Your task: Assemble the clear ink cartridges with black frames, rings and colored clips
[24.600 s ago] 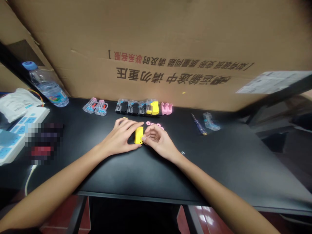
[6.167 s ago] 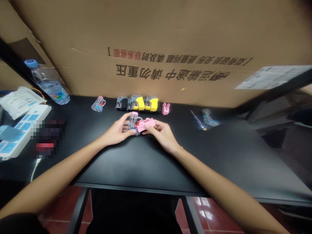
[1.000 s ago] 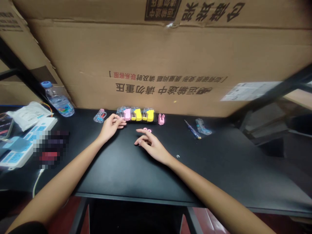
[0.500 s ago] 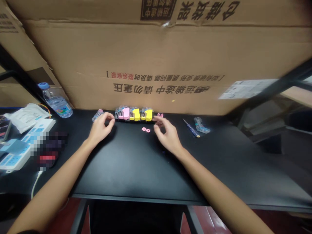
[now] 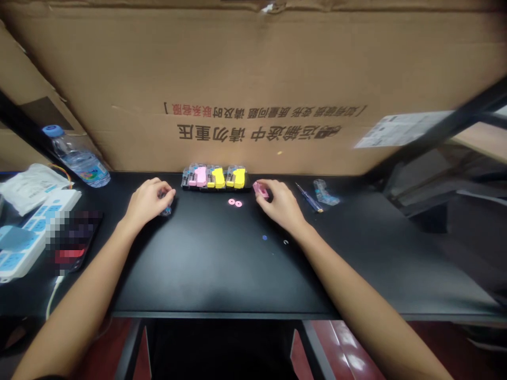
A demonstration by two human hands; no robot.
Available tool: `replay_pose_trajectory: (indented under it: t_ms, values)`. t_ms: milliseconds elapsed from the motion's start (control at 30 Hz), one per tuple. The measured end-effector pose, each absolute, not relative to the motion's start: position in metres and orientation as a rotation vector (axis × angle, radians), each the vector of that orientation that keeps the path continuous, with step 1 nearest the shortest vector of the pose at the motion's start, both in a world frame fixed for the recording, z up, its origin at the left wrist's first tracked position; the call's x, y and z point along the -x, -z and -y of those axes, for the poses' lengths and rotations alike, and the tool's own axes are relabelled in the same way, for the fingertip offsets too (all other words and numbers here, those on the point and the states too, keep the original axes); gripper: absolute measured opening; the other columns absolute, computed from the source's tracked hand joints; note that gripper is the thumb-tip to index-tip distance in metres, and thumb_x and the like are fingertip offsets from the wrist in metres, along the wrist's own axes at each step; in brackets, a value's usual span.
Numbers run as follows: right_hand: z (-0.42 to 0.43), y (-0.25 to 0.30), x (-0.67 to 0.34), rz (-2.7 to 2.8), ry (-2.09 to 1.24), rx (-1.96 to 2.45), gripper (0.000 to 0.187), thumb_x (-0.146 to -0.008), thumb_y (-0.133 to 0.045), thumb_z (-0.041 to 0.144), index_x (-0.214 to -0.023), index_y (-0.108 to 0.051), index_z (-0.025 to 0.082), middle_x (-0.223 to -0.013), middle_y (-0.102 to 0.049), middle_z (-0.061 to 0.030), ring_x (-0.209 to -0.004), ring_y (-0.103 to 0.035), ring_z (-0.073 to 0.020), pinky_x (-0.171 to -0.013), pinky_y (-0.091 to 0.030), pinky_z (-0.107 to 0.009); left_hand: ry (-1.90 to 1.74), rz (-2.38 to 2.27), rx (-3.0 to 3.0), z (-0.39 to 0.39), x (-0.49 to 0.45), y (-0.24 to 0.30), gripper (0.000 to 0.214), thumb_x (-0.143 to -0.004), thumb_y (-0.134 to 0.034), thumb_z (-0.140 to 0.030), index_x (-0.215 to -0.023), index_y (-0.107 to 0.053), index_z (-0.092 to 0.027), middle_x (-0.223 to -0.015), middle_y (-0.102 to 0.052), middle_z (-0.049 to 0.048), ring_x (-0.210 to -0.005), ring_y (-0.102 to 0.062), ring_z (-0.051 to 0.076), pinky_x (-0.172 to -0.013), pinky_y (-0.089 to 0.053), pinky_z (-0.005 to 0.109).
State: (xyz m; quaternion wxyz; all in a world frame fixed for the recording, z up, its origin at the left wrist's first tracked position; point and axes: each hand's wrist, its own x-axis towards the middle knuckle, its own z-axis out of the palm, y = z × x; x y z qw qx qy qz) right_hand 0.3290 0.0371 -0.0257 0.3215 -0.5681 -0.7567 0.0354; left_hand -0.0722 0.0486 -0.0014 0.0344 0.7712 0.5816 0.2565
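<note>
A: Landmark?
B: The row (image 5: 217, 178), near the foot of the box (image 5: 253, 68). Pink-fronted unit at its left, two yellow ones rightward.
A: Left hand (image 5: 150, 200)?
B: Left of the row and nearer the person. Fingers curled over a clear piece (image 5: 166, 210), mostly hidden under them; clamped or only covering, cannot tell.
A: Right hand (image 5: 280, 206)?
B: Just off the row's right end. Thumb and forefinger closed on a pink piece (image 5: 261, 190).
A: Loose bits?
B: Two pink rings (image 5: 229, 202) side by side, just in front of the row. Blue disc (image 5: 264, 238) and white clip (image 5: 284, 243) further in front, rightward. Screwdriver (image 5: 309, 198) well right of the row. Bottle (image 5: 85, 167) well left, tilted in view.
</note>
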Motion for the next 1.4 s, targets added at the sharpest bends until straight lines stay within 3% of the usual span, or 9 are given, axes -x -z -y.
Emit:
replay_pose_trajectory:
  t_ms: [133,333,567,767,833,933,1133,1267,1400]
  values:
    - [-0.037,0.023,-0.33,1.947,-0.142,1.511,0.027,-0.09,-0.063,0.026,-0.113,-0.077,0.021,-0.099,-0.075,-0.0119,-0.088,-0.07,-0.0299,-0.079,-0.057,-0.044,-0.803,-1.456,-2.346,-0.05,0.066,0.002,0.024,-0.09,-0.071,-0.043,-0.08,-0.079,-0.023,-0.078,-0.063,0.0011,-0.064,-0.054,0.016,-0.064,-0.043,0.03]
    - [-0.035,0.019,-0.322,1.616,-0.33,1.431,0.02,-0.088,-0.065,0.028,-0.102,-0.078,0.02,-0.077,-0.072,-0.0047,-0.067,-0.064,-0.0212,-0.069,-0.055,-0.038,-0.791,-1.182,-2.3,-0.043,0.051,0.001,0.025,-0.094,-0.069,-0.042,-0.088,-0.08,-0.021,-0.082,-0.066,0.003,-0.067,-0.06,0.015,-0.063,-0.048,0.027]
    - [-0.021,0.011,-0.299,1.439,-0.611,1.243,0.016,-0.091,-0.072,0.034,-0.097,-0.08,0.022,-0.091,-0.081,-0.0066,-0.076,-0.072,-0.0226,-0.073,-0.06,-0.04,-0.834,-1.149,-2.37,-0.04,0.049,0.003,0.021,-0.1,-0.065,-0.037,-0.094,-0.077,-0.02,-0.091,-0.069,0.0046,-0.076,-0.066,0.016,-0.068,-0.054,0.029]
    - [-0.001,0.017,-0.266,1.535,-0.916,1.125,0.019,-0.091,-0.076,0.038,-0.097,-0.081,0.021,-0.094,-0.084,-0.0066,-0.082,-0.077,-0.0232,-0.076,-0.062,-0.038,-0.841,-1.238,-2.727,-0.025,0.03,-0.004,0.027,-0.112,-0.049,-0.033,-0.116,-0.073,-0.02,-0.11,-0.077,0.0091,-0.1,-0.066,0.026,-0.09,-0.054,0.042]
    - [0.005,0.019,-0.258,1.57,-0.973,1.093,0.019,-0.092,-0.076,0.039,-0.097,-0.081,0.021,-0.097,-0.084,-0.0064,-0.084,-0.077,-0.0229,-0.078,-0.062,-0.038,-0.859,-1.144,-2.74,-0.015,0.015,-0.006,0.033,-0.11,-0.056,-0.043,-0.129,-0.068,-0.019,-0.122,-0.076,0.0107,-0.109,-0.067,0.028,-0.096,-0.053,0.045]
    - [0.01,0.019,-0.251,1.595,-1.024,1.05,0.02,-0.094,-0.076,0.042,-0.098,-0.081,0.022,-0.099,-0.083,-0.0056,-0.086,-0.077,-0.0225,-0.081,-0.063,-0.038,-0.772,-0.99,-2.715,-0.003,-0.003,-0.003,0.076,-0.093,-0.075,-0.066,-0.149,-0.055,-0.018,-0.146,-0.067,0.0149,-0.13,-0.063,0.035,-0.109,-0.05,0.051]
    - [0.012,0.021,-0.249,1.616,-1.134,0.98,0.026,-0.096,-0.076,0.044,-0.111,-0.078,0.023,-0.108,-0.08,-0.0065,-0.096,-0.077,-0.0239,-0.088,-0.065,-0.041,-0.731,-1.011,-2.637,-0.002,-0.006,0.005,0.067,-0.096,-0.074,-0.057,-0.149,-0.055,-0.021,-0.144,-0.069,0.0135,-0.129,-0.065,0.034,-0.11,-0.049,0.051]
    - [0.003,0.021,-0.26,1.72,-0.919,0.991,0.031,-0.101,-0.068,0.039,-0.128,-0.071,0.024,-0.113,-0.077,-0.0087,-0.096,-0.076,-0.0238,-0.084,-0.064,-0.041,-0.72,-1.041,-2.675,-0.006,0.0,0.002,0.062,-0.094,-0.076,-0.053,-0.142,-0.058,-0.02,-0.139,-0.071,0.0125,-0.127,-0.065,0.033,-0.111,-0.047,0.051]
    - [-0.011,0.021,-0.284,1.898,-0.503,1.142,0.021,-0.103,-0.063,0.032,-0.116,-0.076,0.022,-0.107,-0.074,-0.0093,-0.079,-0.07,-0.0205,-0.076,-0.06,-0.039,-0.699,-1.061,-2.674,-0.007,0.004,0.0,0.058,-0.091,-0.078,-0.052,-0.135,-0.061,-0.019,-0.134,-0.072,0.012,-0.125,-0.066,0.034,-0.11,-0.048,0.05]
